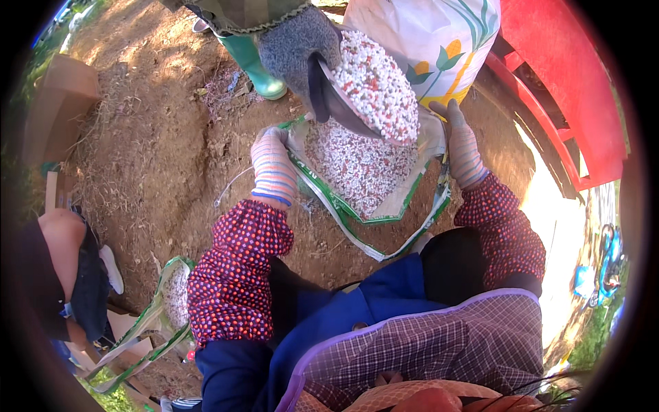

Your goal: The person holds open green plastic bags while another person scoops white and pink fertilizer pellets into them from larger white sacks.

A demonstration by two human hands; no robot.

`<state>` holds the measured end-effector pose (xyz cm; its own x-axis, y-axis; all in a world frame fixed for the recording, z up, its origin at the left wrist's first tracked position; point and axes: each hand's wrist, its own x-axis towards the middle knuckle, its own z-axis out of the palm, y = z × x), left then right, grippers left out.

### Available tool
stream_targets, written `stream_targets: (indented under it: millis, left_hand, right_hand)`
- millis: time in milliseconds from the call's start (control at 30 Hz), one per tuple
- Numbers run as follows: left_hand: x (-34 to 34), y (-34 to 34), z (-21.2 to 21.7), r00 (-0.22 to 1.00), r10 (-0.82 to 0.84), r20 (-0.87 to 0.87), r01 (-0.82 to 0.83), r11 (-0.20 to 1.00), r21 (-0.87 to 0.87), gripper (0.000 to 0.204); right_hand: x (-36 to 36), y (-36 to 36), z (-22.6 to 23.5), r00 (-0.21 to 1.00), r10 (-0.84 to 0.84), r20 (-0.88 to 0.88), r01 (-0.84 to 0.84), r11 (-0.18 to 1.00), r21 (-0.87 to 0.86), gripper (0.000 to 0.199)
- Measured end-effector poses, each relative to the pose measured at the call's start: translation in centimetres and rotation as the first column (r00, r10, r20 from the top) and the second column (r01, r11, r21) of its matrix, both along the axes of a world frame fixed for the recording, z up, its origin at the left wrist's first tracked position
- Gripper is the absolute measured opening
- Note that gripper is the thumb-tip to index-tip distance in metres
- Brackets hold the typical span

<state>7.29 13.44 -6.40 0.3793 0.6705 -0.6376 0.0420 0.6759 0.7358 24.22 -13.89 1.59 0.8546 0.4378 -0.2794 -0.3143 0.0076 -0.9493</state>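
Observation:
Between my hands hangs a white-and-green bag (432,137) with its mouth spread wide. White and reddish granules (357,168) fill much of what shows inside it. My left hand (273,161), in a striped knit glove, is closed on the bag's left rim. On the opposite rim my right hand (465,145), gloved alike, grips the edge with part of its fingers hidden behind the bag. Over the mouth, a co-worker's grey-gloved hand (298,55) tilts a dark bowl (348,106) heaped with the same kind of granules (379,82).
A large white sack (419,27) with a corn print stands beyond the bag. To the right is a red plastic piece of furniture (563,75). A green boot (250,65) is at the far side. Another open bag (161,292) of granules sits lower left, near a seated person (62,254).

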Motion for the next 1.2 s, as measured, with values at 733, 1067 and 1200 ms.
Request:
stream_targets:
  millis: [733,1067,1200]
  left_hand:
    - [-0.7,-1.0,0.1,0.983,-0.036,0.178,0.014,0.992,0.122,0.018]
    - [-1.0,-0.5,-0.5,0.975,-0.019,0.221,0.003,0.997,0.073,0.017]
    - [-1.0,-1.2,0.8,0.983,0.008,0.184,-0.022,0.997,0.077,0.017]
  right_hand:
    - [1.1,-0.6,-1.5,1.0,-0.013,0.021,0.014,1.0,-0.013,0.068]
    - [0.8,-0.2,-1.5,1.0,0.004,-0.009,-0.003,0.998,0.062,0.066]
    - [0.9,-0.6,-1.4,1.0,-0.003,0.005,0.003,1.0,-0.001,0.066]
